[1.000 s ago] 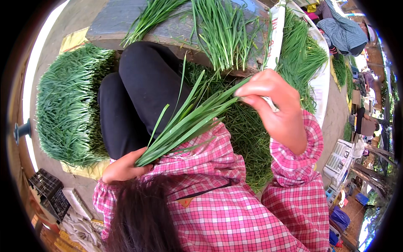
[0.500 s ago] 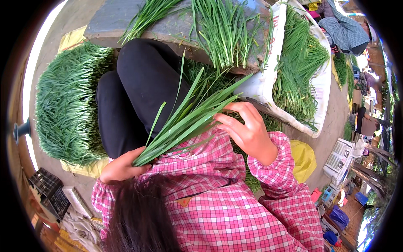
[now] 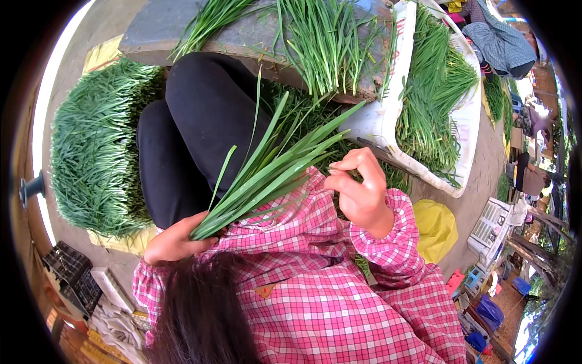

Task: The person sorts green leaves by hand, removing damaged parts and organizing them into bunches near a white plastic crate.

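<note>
My left hand (image 3: 179, 239) is closed round the lower ends of a small bunch of garlic chives (image 3: 260, 185). The green blades fan out up and to the right across my lap, their tips loose. Just right of the blades, my right hand (image 3: 362, 191) is raised with thumb and fingers pinched together, apart from the bunch. Whatever its fingertips hold, if anything, is too small to make out. More chives lie in loose bundles (image 3: 324, 51) on the grey board beyond my knees.
A large stack of chives (image 3: 100, 148) stands to my left on yellow sheeting. At right, a white plastic crate (image 3: 388, 121) holds more chives. A yellow bag (image 3: 434, 230) lies beside my right arm, and a black crate (image 3: 71, 279) stands at lower left. Another person (image 3: 500, 45) sits far right.
My right hand has drawn away from the chive blades, slightly right and down, and its fingers have curled into a pinch. My left hand keeps its hold on the bunch.
</note>
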The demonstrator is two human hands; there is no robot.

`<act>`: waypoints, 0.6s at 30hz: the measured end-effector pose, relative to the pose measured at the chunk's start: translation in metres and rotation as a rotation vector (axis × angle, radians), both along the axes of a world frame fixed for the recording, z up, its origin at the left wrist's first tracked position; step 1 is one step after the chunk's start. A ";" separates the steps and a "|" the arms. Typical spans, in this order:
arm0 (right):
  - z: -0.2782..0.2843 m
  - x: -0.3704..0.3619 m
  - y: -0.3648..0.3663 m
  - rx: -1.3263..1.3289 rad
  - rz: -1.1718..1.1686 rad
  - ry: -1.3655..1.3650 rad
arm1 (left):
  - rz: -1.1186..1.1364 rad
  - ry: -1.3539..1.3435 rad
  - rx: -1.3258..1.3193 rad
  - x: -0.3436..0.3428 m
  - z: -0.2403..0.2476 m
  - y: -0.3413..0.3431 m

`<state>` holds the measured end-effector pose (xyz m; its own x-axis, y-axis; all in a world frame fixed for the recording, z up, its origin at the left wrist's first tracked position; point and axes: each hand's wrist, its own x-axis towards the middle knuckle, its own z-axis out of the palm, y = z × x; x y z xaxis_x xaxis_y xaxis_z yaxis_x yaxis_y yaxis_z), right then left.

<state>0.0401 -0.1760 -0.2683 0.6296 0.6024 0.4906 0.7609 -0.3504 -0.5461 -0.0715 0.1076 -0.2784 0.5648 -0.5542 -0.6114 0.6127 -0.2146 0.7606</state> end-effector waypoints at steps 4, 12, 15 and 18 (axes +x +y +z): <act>-0.005 0.015 -0.010 -0.069 -0.167 0.200 | 0.014 -0.001 0.014 -0.002 0.004 0.000; -0.013 0.041 -0.021 -0.156 -0.016 0.748 | 0.010 -0.092 0.013 -0.004 -0.002 -0.001; -0.008 0.040 -0.011 -0.171 0.026 0.904 | -0.003 -0.016 0.035 -0.001 0.002 -0.001; -0.002 0.038 0.000 -0.230 0.083 0.901 | 0.009 -0.020 0.040 -0.002 0.004 -0.001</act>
